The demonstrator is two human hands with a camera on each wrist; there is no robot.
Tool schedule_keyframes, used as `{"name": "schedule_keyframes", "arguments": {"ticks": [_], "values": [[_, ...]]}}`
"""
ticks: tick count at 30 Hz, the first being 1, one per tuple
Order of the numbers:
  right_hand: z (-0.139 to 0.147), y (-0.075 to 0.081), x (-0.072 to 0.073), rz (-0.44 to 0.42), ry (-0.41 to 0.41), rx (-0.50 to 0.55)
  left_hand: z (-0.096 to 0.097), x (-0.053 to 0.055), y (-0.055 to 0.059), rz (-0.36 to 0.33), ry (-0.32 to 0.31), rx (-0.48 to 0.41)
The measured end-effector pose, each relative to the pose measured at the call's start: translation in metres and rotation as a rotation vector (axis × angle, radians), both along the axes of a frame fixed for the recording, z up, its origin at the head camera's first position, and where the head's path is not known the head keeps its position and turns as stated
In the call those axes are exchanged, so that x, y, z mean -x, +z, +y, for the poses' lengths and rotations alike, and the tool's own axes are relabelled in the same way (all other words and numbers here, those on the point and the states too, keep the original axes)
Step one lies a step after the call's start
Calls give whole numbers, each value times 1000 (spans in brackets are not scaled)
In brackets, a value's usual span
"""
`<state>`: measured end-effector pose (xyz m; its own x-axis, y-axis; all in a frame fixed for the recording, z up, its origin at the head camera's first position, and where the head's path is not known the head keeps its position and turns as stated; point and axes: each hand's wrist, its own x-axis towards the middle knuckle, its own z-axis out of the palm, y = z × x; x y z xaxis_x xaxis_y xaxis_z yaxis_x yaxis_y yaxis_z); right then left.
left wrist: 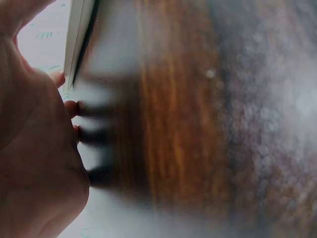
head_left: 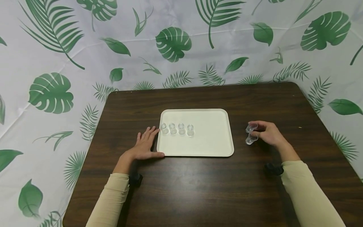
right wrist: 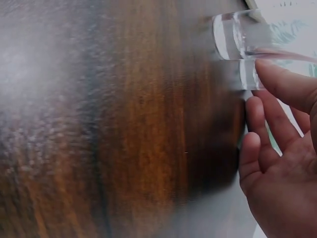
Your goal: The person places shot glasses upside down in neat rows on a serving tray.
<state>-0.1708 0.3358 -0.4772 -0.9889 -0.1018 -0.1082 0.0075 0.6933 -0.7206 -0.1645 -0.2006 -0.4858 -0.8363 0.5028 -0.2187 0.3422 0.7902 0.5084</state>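
Observation:
My right hand [head_left: 267,132] is right of the tray and pinches two small clear glasses at once, thumb on the near glass [head_left: 251,139] and a finger at the far glass [head_left: 251,127]. In the right wrist view their thick bases [right wrist: 220,37] face the table; whether they touch it, I cannot tell. My left hand [head_left: 144,147] rests with spread fingers at the left side of a cream tray [head_left: 210,146], thumb by its near left corner. Several similar clear glasses [head_left: 181,129] stand in a row on the tray's left half, their narrower ends apparently up.
The dark wood table [head_left: 198,189] ends at the back against a white cloth [head_left: 193,69] printed with green leaves. That cloth also hangs along the left and right sides. Dark wrist devices [head_left: 135,179] sit on both forearms, close above the table.

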Motion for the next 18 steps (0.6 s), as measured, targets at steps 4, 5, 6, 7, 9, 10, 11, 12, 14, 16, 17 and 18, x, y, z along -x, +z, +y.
{"name": "schedule_keyframes", "arguments": {"ticks": [4, 5, 6, 7, 9, 10, 11, 12, 14, 16, 17, 18], "values": [[-1, -2, -1, 16, -17, 12, 0, 0, 1, -2, 1, -6], [-1, -3, -1, 17, -20, 16, 0, 0, 1, -1, 1, -7], [-1, -3, -2, 17, -26, 17, -1, 0, 1, 1, 1, -8], [-1, -3, -2, 16, -28, 18, -1, 1, 0, 2, 1, -9], [-1, -4, -2, 17, -30, 20, -1, 1, -1, 3, 1, -10], [-1, -5, -2, 18, -31, 21, -1, 1, -1, 3, 1, -10], [-1, -5, -3, 18, -34, 23, -1, 1, -1, 5, 1, -7], [-1, -5, -3, 19, -36, 25, -1, 1, -2, 6, 2, -5], [-1, -6, -3, 22, -39, 26, -1, 1, -2, 8, 2, -3], [-1, -7, -3, 22, -47, 22, 0, 1, -2, 7, 2, 1], [-1, -7, -3, 23, -52, 19, 0, 1, -2, 9, 0, 2], [0, -7, -3, 26, -56, 17, 0, 1, -2, 9, 0, 2]]}}
